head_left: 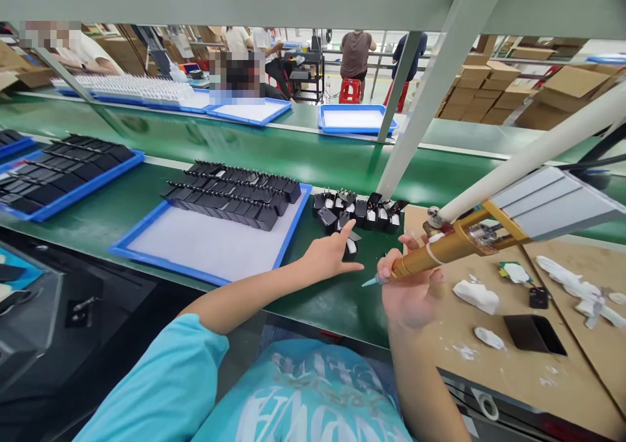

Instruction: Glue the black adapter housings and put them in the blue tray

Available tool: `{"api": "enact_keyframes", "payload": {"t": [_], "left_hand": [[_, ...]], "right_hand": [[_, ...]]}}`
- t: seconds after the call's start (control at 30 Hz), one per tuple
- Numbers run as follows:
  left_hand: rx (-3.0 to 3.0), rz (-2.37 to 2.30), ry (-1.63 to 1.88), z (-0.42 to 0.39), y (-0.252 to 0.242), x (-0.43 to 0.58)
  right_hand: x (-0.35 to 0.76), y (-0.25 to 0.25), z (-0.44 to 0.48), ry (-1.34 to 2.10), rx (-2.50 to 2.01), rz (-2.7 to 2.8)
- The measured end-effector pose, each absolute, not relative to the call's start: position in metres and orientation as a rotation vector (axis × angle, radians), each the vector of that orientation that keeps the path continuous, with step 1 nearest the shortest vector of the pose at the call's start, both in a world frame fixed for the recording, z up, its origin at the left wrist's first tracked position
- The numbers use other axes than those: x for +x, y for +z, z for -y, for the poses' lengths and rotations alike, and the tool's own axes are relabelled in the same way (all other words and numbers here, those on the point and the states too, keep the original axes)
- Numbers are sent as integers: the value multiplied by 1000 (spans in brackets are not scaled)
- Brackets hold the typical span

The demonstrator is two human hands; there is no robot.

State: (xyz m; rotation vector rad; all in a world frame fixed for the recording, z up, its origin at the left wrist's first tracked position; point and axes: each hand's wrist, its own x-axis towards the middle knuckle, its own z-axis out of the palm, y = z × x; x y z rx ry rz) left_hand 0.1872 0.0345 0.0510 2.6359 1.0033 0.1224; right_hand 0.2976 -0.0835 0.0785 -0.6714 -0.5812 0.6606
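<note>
Gold dispenser [430,256] in right hand [411,295], shirt print [313,409] illegible

- Glue gun [440,250]: gold body, clear tip.
- Plugs [359,210]: black with white patches.
- Tray [195,269]: blue rim, white floor.
- Surface [332,302]: green.
- Cardboard sheet [508,370]: brown, smeared with white blobs.
- Sleeve [169,380]: light blue.

Bright, even overhead light fills the frame, with soft glare on the green counter [317,162] in the upper middle. Straight beams bow toward the edges, and shadows stay faint. Two patches in the upper left are pixelated.
</note>
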Motion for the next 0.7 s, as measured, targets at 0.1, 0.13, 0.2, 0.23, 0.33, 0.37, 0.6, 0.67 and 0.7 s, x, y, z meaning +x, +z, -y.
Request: {"api": "enact_keyframes", "payload": {"t": [0.1,0.13,0.2,0.23,0.33,0.37,0.6,0.67,0.7], "left_hand": [[2665,-1036,130,-38,51,194],[2659,-1021,145,-41,51,190],[2630,-976,194,-46,50,180],[2609,-955,228,-48,49,174],[2525,-885,328,-51,43,166],[2495,-865,343,-52,40,166],[2514,-821,452,-47,32,174],[2583,-757,572,-42,36,163],[2602,-735,630,-40,38,156]], "right_hand": [[299,78,86,648,-681,588],[299,78,86,652,-675,591],[300,77,86,660,-656,594],[301,77,86,663,-646,595],[301,76,84,667,-633,601],[301,76,83,669,-632,602],[302,76,85,652,-662,602],[304,75,87,637,-685,594],[306,74,88,630,-688,591]]}}
